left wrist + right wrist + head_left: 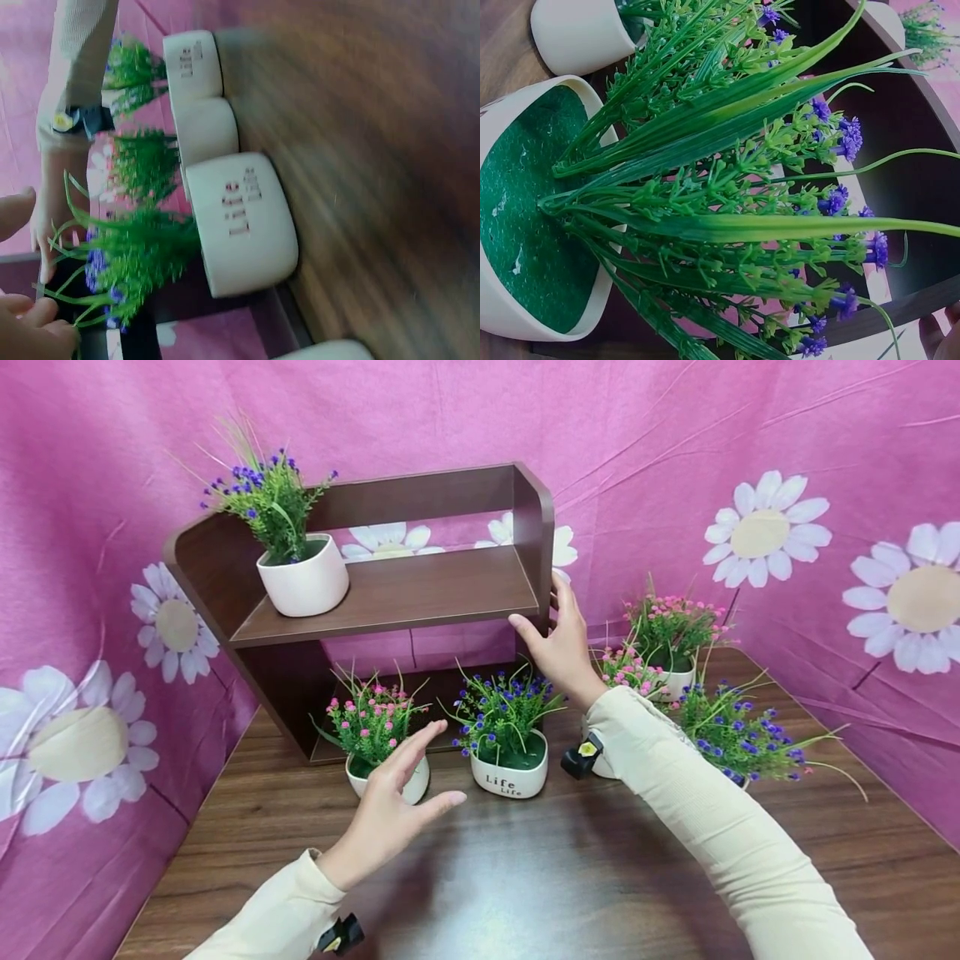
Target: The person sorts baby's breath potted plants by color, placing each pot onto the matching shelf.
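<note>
A dark brown two-tier shelf stands on the table, a white pot of purple flowers on its upper board. My right hand touches the shelf's right side panel, fingers along its outer face and thumb at its front edge. My left hand hovers with extended fingers before a pink-flowered pot, partly hiding it; I cannot tell whether they touch. Between the hands stands a purple-flowered pot lettered "Life", seen close up as a white pot in the left wrist view.
Right of the shelf are more pots: a rear pink-flowered plant, a nearer pink one and a purple-flowered plant, partly behind my right sleeve. A pink daisy-print cloth hangs behind the wooden table.
</note>
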`<action>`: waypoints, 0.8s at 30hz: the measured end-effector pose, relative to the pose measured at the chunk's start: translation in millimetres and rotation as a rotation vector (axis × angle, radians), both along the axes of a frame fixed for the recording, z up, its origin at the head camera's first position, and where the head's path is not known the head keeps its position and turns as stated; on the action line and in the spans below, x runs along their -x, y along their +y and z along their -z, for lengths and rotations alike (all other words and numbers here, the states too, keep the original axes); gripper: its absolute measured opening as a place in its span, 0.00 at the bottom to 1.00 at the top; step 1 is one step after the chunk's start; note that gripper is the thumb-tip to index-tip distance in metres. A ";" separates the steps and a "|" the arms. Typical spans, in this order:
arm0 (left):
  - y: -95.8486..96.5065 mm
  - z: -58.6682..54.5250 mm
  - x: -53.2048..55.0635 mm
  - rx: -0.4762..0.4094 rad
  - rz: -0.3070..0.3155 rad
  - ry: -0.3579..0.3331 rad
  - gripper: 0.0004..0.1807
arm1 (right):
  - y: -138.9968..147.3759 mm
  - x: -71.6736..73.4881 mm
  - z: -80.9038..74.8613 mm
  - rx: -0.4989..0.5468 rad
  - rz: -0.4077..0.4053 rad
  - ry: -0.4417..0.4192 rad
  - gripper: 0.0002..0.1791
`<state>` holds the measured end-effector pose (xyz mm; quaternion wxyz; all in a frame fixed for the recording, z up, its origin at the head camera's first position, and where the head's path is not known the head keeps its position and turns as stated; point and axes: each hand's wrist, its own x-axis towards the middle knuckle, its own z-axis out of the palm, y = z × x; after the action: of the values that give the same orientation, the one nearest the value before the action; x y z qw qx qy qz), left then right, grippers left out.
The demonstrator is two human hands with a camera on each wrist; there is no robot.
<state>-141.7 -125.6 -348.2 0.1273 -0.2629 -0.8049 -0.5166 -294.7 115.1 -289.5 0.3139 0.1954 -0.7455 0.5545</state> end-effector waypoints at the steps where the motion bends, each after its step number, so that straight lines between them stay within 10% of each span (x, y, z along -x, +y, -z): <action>1: 1.8 1.6 -1.0 -0.008 0.014 -0.022 0.45 | 0.1 -0.1 -0.1 0.002 0.000 0.000 0.39; 12: 13.8 27.2 7.0 -0.038 0.007 -0.247 0.50 | -0.6 -1.3 0.2 -0.002 0.007 -0.005 0.39; 24: 26.8 57.2 38.9 -0.043 0.025 -0.309 0.53 | 0.0 0.6 0.7 -0.002 0.007 -0.002 0.39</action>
<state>-180.6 -98.9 -405.3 0.0009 -0.1874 -0.8001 -0.5698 -295.3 115.1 -290.3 0.3149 0.1929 -0.7471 0.5528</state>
